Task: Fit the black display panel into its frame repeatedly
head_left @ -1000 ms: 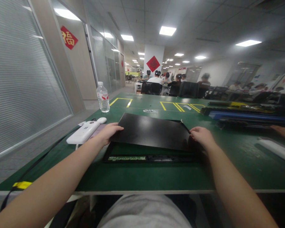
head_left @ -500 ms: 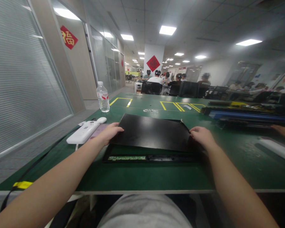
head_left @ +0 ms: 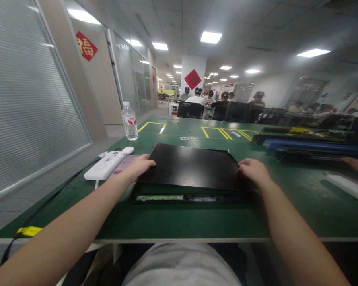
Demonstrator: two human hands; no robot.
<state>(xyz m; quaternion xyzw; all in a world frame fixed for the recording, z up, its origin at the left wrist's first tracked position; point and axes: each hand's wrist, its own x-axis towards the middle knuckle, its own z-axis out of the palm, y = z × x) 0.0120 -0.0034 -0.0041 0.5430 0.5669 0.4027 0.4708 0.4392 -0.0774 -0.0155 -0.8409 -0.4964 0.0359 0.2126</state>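
Note:
A flat black panel point(head_left: 193, 166) lies on a black frame point(head_left: 191, 197) whose near strip shows a green circuit board. Both rest on the green table point(head_left: 179, 222). My left hand point(head_left: 137, 167) grips the panel's left edge, fingers curled over it. At the panel's right edge my right hand point(head_left: 254, 171) holds on the same way. The panel's near edge sits slightly above the frame.
A white power strip point(head_left: 104, 165), a white mouse point(head_left: 127, 150) and a water bottle point(head_left: 129, 121) stand to the left. Dark devices point(head_left: 310, 145) are stacked at the right, where another person's hand point(head_left: 356, 165) rests. Several people sit at desks far behind.
The black panel has come down a little towards the frame. Both hands stay on its edges.

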